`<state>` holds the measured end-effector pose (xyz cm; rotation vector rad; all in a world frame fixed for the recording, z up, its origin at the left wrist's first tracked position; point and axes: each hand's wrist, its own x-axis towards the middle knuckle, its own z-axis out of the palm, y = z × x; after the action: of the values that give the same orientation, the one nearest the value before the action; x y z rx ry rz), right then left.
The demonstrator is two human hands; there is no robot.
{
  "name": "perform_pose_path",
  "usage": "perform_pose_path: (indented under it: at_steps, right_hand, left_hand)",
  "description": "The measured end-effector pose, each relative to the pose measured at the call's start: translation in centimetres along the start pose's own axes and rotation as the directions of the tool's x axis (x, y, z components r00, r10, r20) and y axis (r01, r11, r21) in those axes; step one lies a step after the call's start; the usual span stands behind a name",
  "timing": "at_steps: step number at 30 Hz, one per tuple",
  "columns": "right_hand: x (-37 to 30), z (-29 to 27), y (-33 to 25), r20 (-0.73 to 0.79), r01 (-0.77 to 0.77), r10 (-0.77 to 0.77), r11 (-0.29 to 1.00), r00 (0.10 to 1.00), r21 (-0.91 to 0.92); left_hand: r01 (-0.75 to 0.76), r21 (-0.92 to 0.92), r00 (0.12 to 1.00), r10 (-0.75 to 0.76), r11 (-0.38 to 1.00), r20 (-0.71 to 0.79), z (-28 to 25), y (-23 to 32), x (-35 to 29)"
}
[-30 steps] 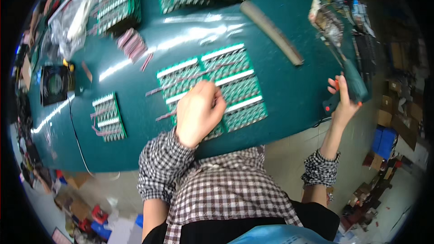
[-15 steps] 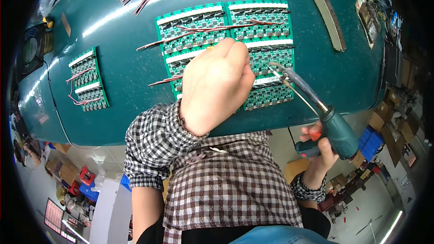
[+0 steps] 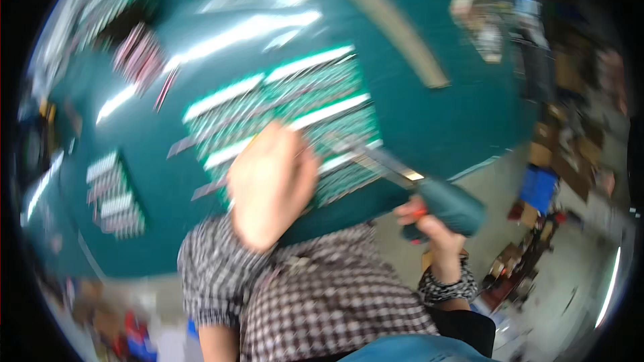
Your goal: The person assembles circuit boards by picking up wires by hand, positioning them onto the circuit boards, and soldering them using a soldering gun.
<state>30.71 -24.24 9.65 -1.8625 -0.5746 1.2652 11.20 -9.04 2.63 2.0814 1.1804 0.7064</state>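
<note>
Head view, blurred. Green circuit boards (image 3: 349, 114) lie in a block on the teal table (image 3: 463, 121), in front of the person. Left hand (image 3: 272, 184) over the boards, fingers curled; cannot tell whether they pinch anything. Right hand (image 3: 439, 238) grasps a green soldering gun (image 3: 451, 206), tip at the boards' right part, contact unclear. Wire bundle (image 3: 139, 57) far left.

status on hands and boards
Right hand holding green soldering gun, tip over circuit boards. Left hand over them too, grip unclear. Boards partly hidden behind it.
</note>
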Motion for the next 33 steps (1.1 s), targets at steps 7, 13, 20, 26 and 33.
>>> perform_pose_path:
  at_steps: [7, 13, 20, 26, 33]
  right_hand:
    - [2.1, -0.8, 0.4, 0.010, 0.163, -0.179, 0.921, 0.984, 0.354]
    - [1.8, -1.0, 1.4, -0.013, 0.209, -0.225, 0.880, 0.974, 0.427]
    - [1.4, -0.6, 1.4, 0.040, 0.100, -0.122, 0.931, 0.992, 0.351]
    - [0.0, -0.9, 1.9, -0.060, 0.241, -0.238, 0.970, 0.969, 0.043]
    - [0.8, -1.1, 3.2, 0.082, 0.185, -0.187, 0.982, 0.979, 0.028]
  left_hand:
    - [0.093, -0.004, 0.994, -0.093, 0.996, 0.051, -0.1, 1.5, -0.1]
    - [0.080, -0.016, 0.997, -0.079, 0.997, 0.025, -0.1, 1.7, 0.0]
    - [0.112, 0.028, 0.993, -0.113, 0.993, 0.031, -0.1, 0.9, -0.7]
    - [0.010, 0.012, 1.000, -0.010, 1.000, 0.000, 1.1, 0.3, 0.6]
    - [0.036, 0.041, 0.999, -0.034, 0.999, -0.032, 1.5, -0.7, 0.0]
